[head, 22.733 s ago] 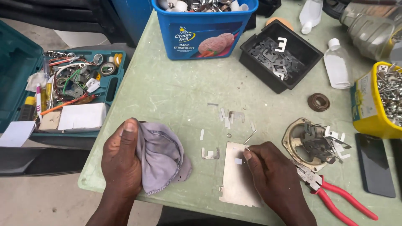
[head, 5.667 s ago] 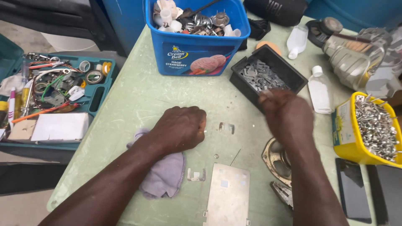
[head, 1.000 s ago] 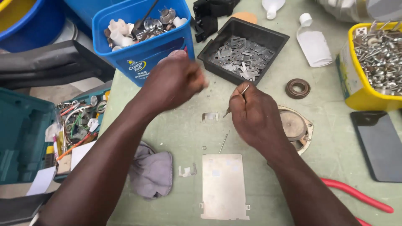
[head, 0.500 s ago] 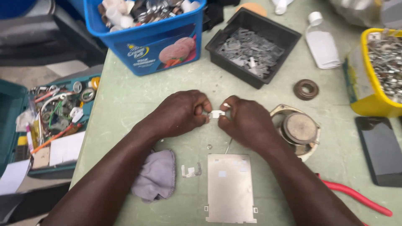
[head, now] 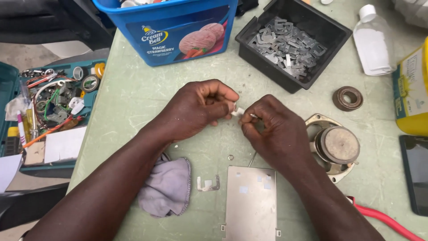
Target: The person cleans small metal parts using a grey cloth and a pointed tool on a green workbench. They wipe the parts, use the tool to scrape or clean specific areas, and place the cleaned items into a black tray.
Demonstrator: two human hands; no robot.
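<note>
My left hand (head: 198, 107) and my right hand (head: 272, 129) meet over the middle of the green table (head: 142, 102). Both pinch a small pale metal piece (head: 237, 111) between their fingertips. A thin pin shows at the right hand's fingers. Just below the hands lie a flat metal plate (head: 250, 203), a small U-shaped metal bracket (head: 208, 183), a tiny washer (head: 230, 157) and a grey cloth (head: 167, 187) under my left forearm.
A black tray of metal pieces (head: 292, 40) and a blue tub (head: 178, 29) stand at the back. A speaker part (head: 336, 145), a rusty ring (head: 347, 97), a plastic bottle (head: 372, 42), a yellow tub (head: 412, 91), a dark phone (head: 414, 172) and red pliers handle (head: 379, 218) lie right. A teal toolbox (head: 49, 111) sits left.
Over the last second my left hand came down from near the blue tub and joined the right hand at the table's middle. Both now hold the small piece together.
</note>
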